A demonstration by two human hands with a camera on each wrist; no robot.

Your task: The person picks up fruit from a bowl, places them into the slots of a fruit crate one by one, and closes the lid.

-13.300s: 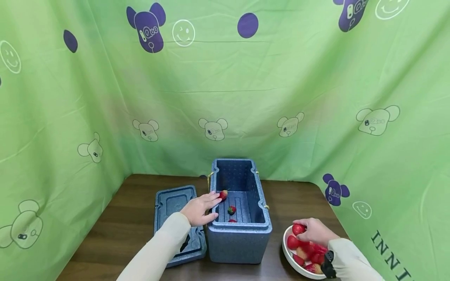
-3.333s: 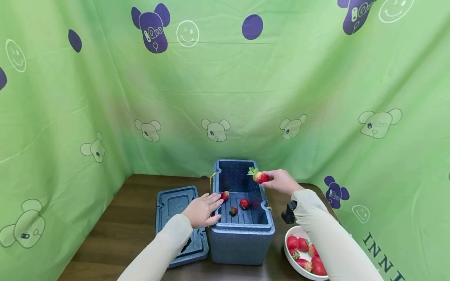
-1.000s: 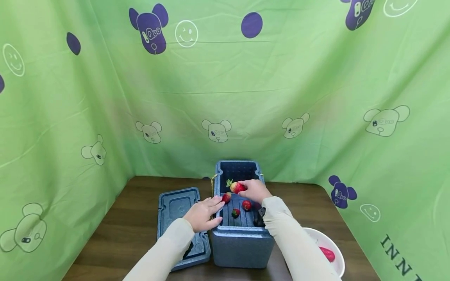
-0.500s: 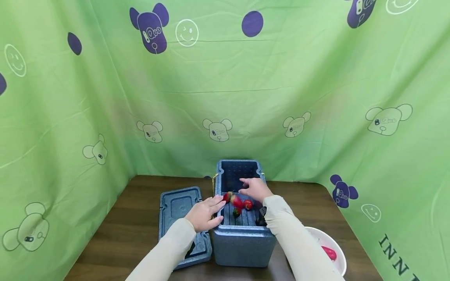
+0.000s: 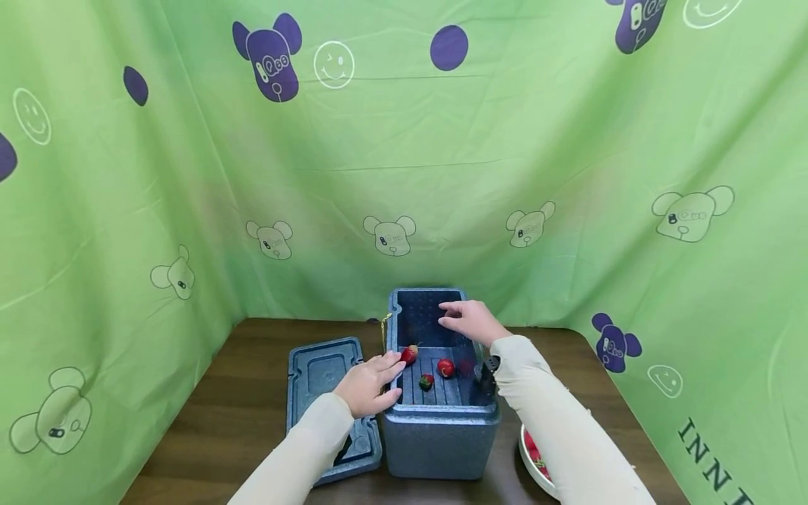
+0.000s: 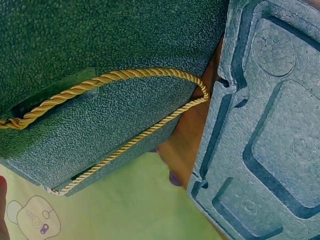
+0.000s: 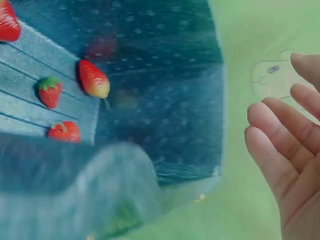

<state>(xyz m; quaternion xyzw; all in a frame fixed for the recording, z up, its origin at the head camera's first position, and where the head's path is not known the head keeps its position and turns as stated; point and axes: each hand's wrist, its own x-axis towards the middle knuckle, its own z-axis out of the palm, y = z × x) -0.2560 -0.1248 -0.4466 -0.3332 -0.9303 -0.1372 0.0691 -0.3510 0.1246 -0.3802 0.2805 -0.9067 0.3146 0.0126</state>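
A blue-grey foam box (image 5: 442, 442) stands uncovered on the table. My left hand (image 5: 371, 384) rests on its left rim with fingers spread; only a sliver of finger shows in the left wrist view. Three strawberries show inside in the head view: one by the left wall (image 5: 409, 354), a small one (image 5: 426, 382) and a round one (image 5: 445, 368). From the right wrist, another big strawberry (image 7: 7, 22) appears on the box floor. Above the right rim hovers my right hand (image 5: 473, 320), loosely bent and holding nothing.
Left of the box lies its foam lid (image 5: 325, 372), close against the side. A yellow twisted rope (image 6: 125, 77) loops along the outer wall. At right, a white bowl (image 5: 529, 468) of strawberries is partly covered by my right sleeve. Green printed cloth hangs behind.
Over these frames the round strawberry and then a big leafy one went from the bowl into the box. My right hand has let go and risen to the right; my left hand stays put.
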